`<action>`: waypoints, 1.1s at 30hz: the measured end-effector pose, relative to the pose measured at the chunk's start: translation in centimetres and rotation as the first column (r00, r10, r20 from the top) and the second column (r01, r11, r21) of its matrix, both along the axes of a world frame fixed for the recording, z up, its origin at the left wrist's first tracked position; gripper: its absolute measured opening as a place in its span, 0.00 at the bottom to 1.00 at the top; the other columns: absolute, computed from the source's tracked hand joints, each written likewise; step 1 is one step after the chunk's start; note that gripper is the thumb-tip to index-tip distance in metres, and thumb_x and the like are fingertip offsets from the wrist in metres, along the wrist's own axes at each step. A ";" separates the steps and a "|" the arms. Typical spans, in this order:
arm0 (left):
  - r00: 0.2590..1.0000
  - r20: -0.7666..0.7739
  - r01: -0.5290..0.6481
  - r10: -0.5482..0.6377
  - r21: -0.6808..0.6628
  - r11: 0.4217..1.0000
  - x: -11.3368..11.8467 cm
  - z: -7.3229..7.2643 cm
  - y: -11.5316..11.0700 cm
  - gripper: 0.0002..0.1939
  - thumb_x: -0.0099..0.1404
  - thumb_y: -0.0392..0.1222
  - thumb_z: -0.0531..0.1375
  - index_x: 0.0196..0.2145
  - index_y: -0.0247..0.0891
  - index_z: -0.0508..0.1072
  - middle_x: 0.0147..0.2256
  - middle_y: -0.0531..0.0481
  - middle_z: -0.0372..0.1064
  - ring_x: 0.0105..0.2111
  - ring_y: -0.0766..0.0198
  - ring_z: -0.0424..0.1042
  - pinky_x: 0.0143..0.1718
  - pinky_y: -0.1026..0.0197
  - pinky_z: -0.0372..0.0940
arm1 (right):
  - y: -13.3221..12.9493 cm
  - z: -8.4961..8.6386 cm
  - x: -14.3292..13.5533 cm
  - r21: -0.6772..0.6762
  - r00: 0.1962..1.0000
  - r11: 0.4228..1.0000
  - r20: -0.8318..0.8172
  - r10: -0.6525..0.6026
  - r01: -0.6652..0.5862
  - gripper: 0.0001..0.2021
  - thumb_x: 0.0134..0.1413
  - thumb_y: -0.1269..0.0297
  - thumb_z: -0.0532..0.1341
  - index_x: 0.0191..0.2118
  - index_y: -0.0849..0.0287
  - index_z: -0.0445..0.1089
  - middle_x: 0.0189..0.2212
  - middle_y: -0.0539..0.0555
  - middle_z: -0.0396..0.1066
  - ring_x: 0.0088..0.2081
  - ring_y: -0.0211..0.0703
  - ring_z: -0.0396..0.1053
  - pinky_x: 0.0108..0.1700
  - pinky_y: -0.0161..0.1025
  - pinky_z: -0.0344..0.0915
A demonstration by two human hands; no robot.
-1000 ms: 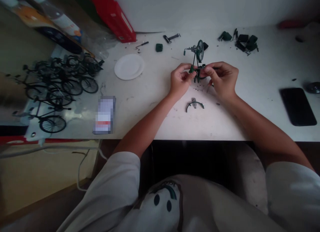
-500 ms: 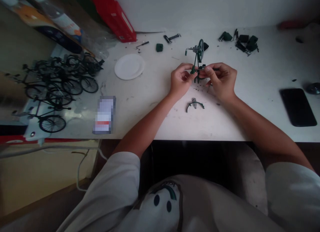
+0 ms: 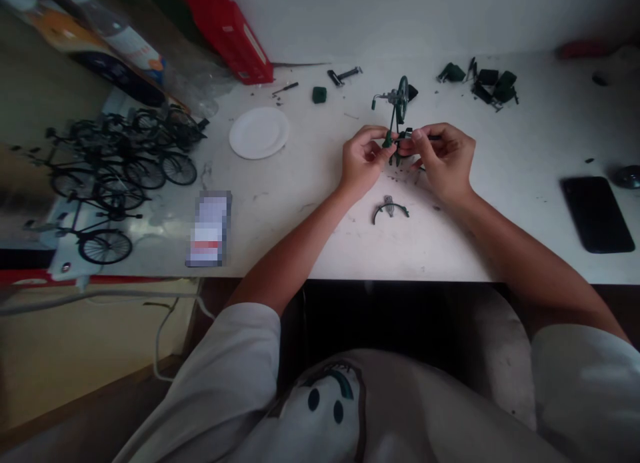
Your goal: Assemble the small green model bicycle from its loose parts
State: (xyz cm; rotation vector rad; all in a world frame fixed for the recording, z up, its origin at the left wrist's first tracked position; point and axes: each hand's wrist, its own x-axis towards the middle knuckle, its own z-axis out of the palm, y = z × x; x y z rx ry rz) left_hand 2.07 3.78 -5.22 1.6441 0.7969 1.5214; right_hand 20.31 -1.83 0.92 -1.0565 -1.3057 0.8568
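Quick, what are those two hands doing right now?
Left hand: closed, holding the small green bike.
Right hand: fingers pinched at the bike, apparently on a thin dark piece, too small to identify.

- We've shifted the mini bike wheel (image 3: 403, 99) & handlebar (image 3: 384, 98) slightly R & far vs 1 sec ago.
- Our R hand (image 3: 447, 155): thumb tip edged a bit R.

Lit dimly, darker toward corners | backed by plain pale-grey wall (image 3: 400, 16) | furnished with white, straight-edged worktop (image 3: 425, 250) meeting that wall | dark beneath front edge | bounded lower left by yellowish surface (image 3: 85, 356)
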 end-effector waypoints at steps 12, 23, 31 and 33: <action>0.999 0.021 -0.031 0.031 0.004 1.000 0.1 -0.3 0.2 0.26 0.70 0.71 0.71 0.46 0.45 0.84 0.49 0.45 0.82 0.33 0.67 0.76 0.34 0.61 0.70 | -0.2 0.1 -0.2 0.000 1.000 1.000 -0.009 -0.021 0.021 0.26 0.60 0.31 0.77 0.41 0.50 0.78 0.38 0.55 0.84 0.42 0.51 0.86 0.30 0.40 0.81; 1.000 0.009 -0.012 0.010 0.186 0.983 0.3 -1.4 0.8 0.24 0.74 0.70 0.69 0.47 0.46 0.85 0.48 0.47 0.81 0.33 0.68 0.75 0.30 0.62 0.65 | -0.2 0.0 0.9 0.217 0.938 0.976 0.340 -0.063 -0.014 0.30 0.72 0.29 0.67 0.34 0.53 0.79 0.22 0.49 0.76 0.23 0.40 0.75 0.31 0.40 0.75; 0.996 0.082 -0.051 0.043 0.093 0.994 -0.1 -2.5 2.0 0.24 0.71 0.69 0.72 0.46 0.45 0.86 0.48 0.47 0.82 0.29 0.71 0.72 0.28 0.64 0.63 | 0.3 -0.3 0.8 0.201 0.971 0.978 0.217 -0.096 0.051 0.29 0.70 0.29 0.69 0.38 0.55 0.80 0.30 0.54 0.83 0.29 0.44 0.82 0.27 0.39 0.76; 0.994 0.100 -0.044 0.039 0.050 0.998 -0.3 -2.8 2.4 0.23 0.70 0.67 0.73 0.47 0.46 0.86 0.49 0.47 0.83 0.28 0.72 0.72 0.27 0.64 0.61 | 0.7 -1.0 0.6 0.162 0.990 0.987 0.136 -0.032 0.010 0.29 0.66 0.29 0.71 0.40 0.54 0.81 0.33 0.55 0.85 0.34 0.47 0.85 0.26 0.38 0.77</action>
